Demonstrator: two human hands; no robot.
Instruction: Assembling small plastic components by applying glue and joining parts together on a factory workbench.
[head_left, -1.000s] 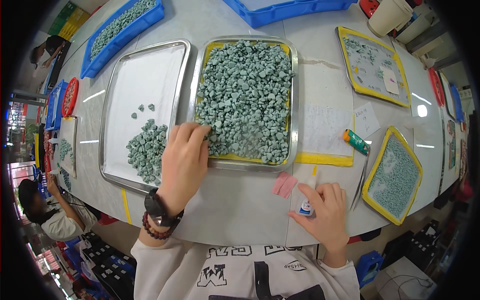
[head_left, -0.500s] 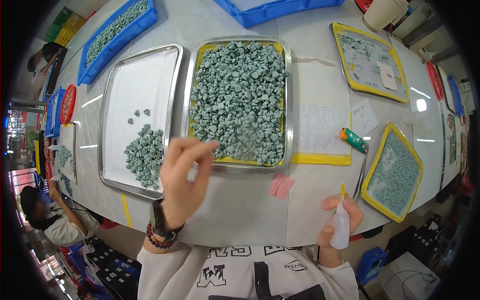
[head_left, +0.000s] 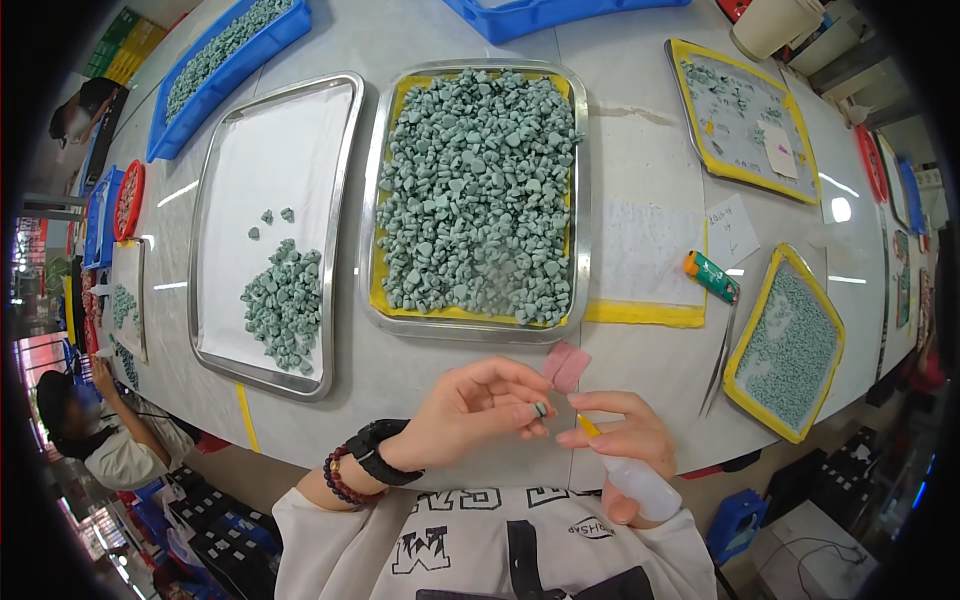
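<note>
My left hand (head_left: 472, 412) is raised near my chest and pinches one small grey-green stone (head_left: 540, 408) between its fingertips. My right hand (head_left: 625, 445) grips a small white squeeze bottle (head_left: 640, 485) whose yellow nozzle (head_left: 588, 426) points up at that stone, almost touching it. Both hands hover over the table's near edge, below a steel tray (head_left: 580, 210) with a yellow liner heaped with the same grey-green stones (head_left: 475, 195). To the left, a second steel tray (head_left: 340, 160) with a white liner holds a small pile of stones (head_left: 283, 305).
A pink scrap (head_left: 567, 364) lies by the near edge. A green-and-orange tube (head_left: 711, 277) and tweezers (head_left: 720, 362) rest right of a white sheet (head_left: 645, 255). Yellow trays (head_left: 795, 340) (head_left: 740, 115) stand right, blue bins (head_left: 225, 65) far left. Another person (head_left: 110, 435) sits lower left.
My left hand left the heaped tray and came back toward me with one stone. My right hand picked up the bottle and turned its nozzle to the stone.
</note>
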